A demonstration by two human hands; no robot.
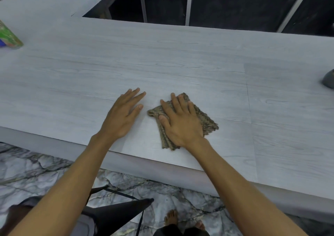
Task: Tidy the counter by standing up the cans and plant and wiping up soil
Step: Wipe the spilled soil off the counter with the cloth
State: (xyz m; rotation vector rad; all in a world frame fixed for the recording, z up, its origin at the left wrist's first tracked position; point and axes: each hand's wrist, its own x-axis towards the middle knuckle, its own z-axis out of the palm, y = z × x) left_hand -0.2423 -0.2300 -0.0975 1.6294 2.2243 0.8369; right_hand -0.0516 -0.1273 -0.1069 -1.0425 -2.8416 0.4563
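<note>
A folded brown knitted cloth (207,122) lies on the pale grey wood-grain counter (162,58) near its front edge. My right hand (180,122) presses flat on the cloth with straight fingers. Just left of it, my left hand (124,113) rests flat on the bare counter, fingers spread, not touching the cloth. A green can (9,35) stands at the far left edge of the view, partly cut off. No soil shows on the counter surface around the hands.
A dark grey rounded object (329,79) sits at the right edge, mostly out of view. The counter's front edge runs diagonally below my hands, with marble floor (36,165) and a dark stool (115,212) beneath. A raised ledge (54,2) stands at the back left.
</note>
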